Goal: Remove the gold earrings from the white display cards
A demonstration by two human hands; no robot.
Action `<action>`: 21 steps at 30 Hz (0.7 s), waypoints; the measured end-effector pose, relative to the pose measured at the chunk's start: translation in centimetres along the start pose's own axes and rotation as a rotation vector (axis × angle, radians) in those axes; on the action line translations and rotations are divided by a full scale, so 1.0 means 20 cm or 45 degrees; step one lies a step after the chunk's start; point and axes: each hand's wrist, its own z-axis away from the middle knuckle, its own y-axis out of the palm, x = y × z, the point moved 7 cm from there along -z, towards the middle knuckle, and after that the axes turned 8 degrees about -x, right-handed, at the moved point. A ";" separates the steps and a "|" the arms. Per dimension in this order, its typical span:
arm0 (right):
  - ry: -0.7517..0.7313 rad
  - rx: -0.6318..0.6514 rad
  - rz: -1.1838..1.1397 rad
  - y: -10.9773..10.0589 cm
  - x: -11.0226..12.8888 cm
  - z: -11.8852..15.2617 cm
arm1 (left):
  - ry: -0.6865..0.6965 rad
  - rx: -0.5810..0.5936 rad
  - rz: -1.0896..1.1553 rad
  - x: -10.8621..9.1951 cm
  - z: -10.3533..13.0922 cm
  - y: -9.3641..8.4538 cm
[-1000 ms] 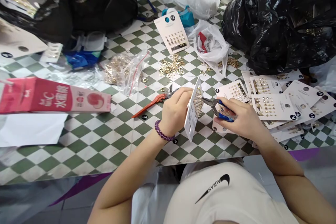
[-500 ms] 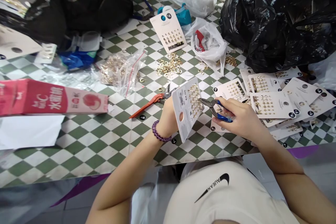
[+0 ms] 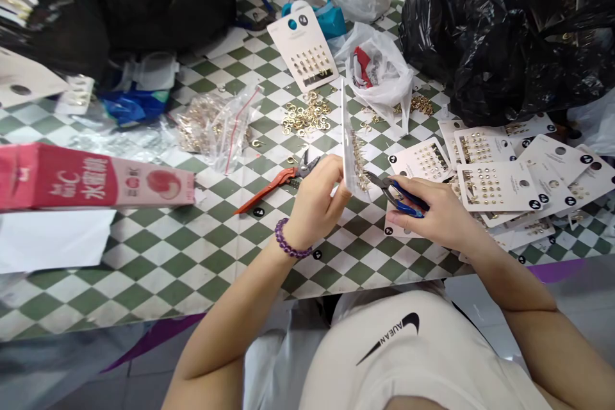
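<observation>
The left hand [image 3: 314, 198] is closed on the held card [image 3: 348, 154], pinching it near its lower end, thumb on the near side. The right hand [image 3: 439, 211] is wrapped around the blue-handled pliers [image 3: 387, 186]; the handles stand apart, and whether the jaws grip anything cannot be told. The held card lies directly right of the left hand and left of the pliers; the left hand is the nearer, being in contact. The card's long axis runs roughly away from the body, with its flat face turned nearly edge-on to the view. The gold studs [image 3: 358, 163] project from its right side toward the plier tips, which point left and sit at or just beside the lower studs; contact cannot be confirmed. Relative to the frame half a second earlier, the card has rotated: its printed, label-bearing face was then visible, and the left fingers were hidden behind it. The pliers remain at its right side. Outward on the surface [image 3: 192, 256], orange-handled cutters [image 3: 266, 191] lie left of the left hand, a pile of gold clasps [image 3: 307, 114] lies beyond it, and overlapping stud cards [image 3: 500, 186] lie beyond and right of the right hand.
</observation>
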 end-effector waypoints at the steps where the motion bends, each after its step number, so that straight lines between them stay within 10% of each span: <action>1: 0.020 0.023 -0.045 0.00 0.00 0.00 | 0.075 0.007 -0.048 -0.02 0.00 0.00; 5: 0.067 0.085 -0.178 0.02 0.00 0.00 | 0.238 -0.035 -0.145 -0.07 0.01 -0.01; 21: -0.316 -0.319 0.324 -0.05 0.08 0.02 | 0.003 0.114 0.390 -0.01 0.04 0.03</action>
